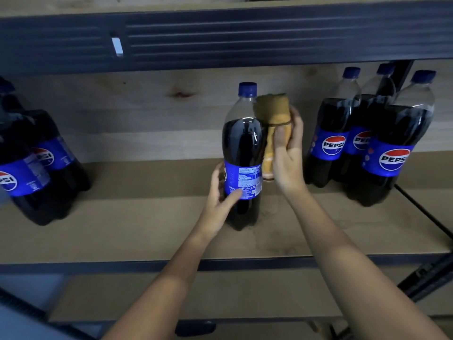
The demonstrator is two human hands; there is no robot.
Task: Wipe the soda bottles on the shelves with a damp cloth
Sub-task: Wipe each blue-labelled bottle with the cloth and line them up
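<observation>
— The bottle (242, 153) in the middle stands upright on the wooden shelf (147, 231), alone, well apart from the others. How many in all?

— Six that can be counted: that one, three in a cluster at the right (367, 133), two at the left (36, 168) — the left pair partly cut off by the frame edge.

— And the hands?

— The left hand (220, 195) grips the bottle low down, thumb across the blue label, fingers curled round the far side. The right hand (288, 148) holds one yellowish cloth (272, 114), folded, fingers wrapped over it, and presses it against the bottle's right side just below the neck.

— Caps?

— Blue on every bottle whose top shows.
</observation>
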